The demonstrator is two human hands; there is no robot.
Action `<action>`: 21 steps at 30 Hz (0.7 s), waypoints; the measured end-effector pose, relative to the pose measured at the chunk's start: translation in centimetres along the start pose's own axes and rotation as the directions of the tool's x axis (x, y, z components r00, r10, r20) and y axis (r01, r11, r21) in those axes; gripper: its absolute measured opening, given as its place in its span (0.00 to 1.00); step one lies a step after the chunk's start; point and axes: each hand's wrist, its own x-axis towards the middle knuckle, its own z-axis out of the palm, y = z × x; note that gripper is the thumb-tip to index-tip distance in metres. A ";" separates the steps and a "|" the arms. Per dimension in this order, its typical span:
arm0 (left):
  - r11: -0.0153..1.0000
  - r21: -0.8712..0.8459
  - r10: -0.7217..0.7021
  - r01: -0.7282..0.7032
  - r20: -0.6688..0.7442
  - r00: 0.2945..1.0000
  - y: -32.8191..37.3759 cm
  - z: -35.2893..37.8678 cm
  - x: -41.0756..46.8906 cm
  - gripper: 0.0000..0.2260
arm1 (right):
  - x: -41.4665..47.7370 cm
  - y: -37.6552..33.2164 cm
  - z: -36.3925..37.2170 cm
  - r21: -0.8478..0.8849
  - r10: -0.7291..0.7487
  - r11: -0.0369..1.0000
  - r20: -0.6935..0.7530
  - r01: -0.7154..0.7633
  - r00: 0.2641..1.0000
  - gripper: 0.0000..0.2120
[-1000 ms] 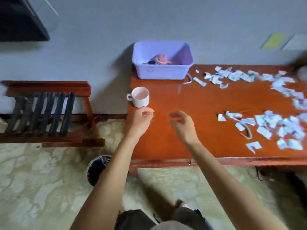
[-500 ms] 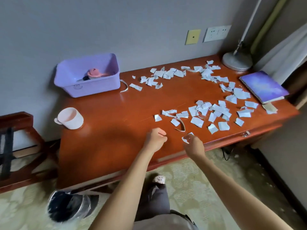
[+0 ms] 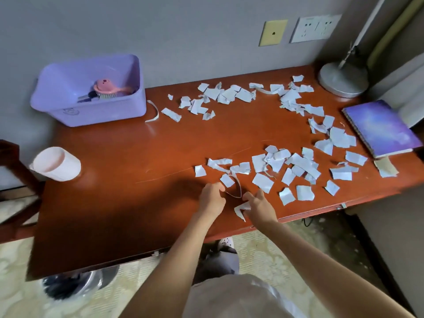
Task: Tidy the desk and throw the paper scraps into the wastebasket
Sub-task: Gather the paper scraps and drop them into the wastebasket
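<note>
Several white paper scraps (image 3: 286, 166) lie scattered over the right half of the red-brown desk (image 3: 114, 203), with another band of them (image 3: 220, 95) along the back. My left hand (image 3: 212, 197) is curled, and its fingertips pinch the end of a thin curved paper strip (image 3: 237, 191). Just to its right, my right hand (image 3: 259, 207) rests on the desk with fingers stretched forward, its thumb side touching a torn scrap (image 3: 241, 210). The wastebasket (image 3: 68, 285), lined in black, stands on the floor under the desk's front left corner, partly hidden by the desk's edge.
A purple bin (image 3: 91, 111) holding a pink hairbrush (image 3: 107, 88) sits at the back left. A white cup (image 3: 57, 164) stands near the left edge. A purple notebook (image 3: 378, 127) and a lamp base (image 3: 341, 81) occupy the right side. A wooden rack (image 3: 13, 180) stands left of the desk.
My view and both hands have swung from the desk's left end to the scraps at the front. The left hand has reached the curved strip, and the right hand's fingers have stretched out.
</note>
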 end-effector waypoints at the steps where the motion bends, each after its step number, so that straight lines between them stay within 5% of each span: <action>1: 1.000 0.025 0.010 -0.010 -0.010 1.000 0.2 0.5 0.4 0.15 | 0.5 0.2 -0.1 -0.007 -0.018 1.000 0.006 0.018 1.000 0.13; 11: 0.992 0.124 0.016 -0.009 -0.055 0.998 2.4 2.8 3.4 0.08 | 5.5 2.6 -3.4 0.159 -0.016 0.987 0.047 0.009 0.999 0.09; 18: 0.998 -0.052 -0.024 0.019 -0.115 0.993 3.6 1.8 4.6 0.07 | 7.4 2.3 -5.6 0.051 -0.380 0.924 0.030 0.379 0.924 0.07; 21: 0.994 -0.106 -0.005 -0.005 -0.093 0.996 4.4 1.4 4.8 0.07 | 8.3 2.2 -5.7 0.082 -0.410 0.911 0.056 0.405 0.910 0.05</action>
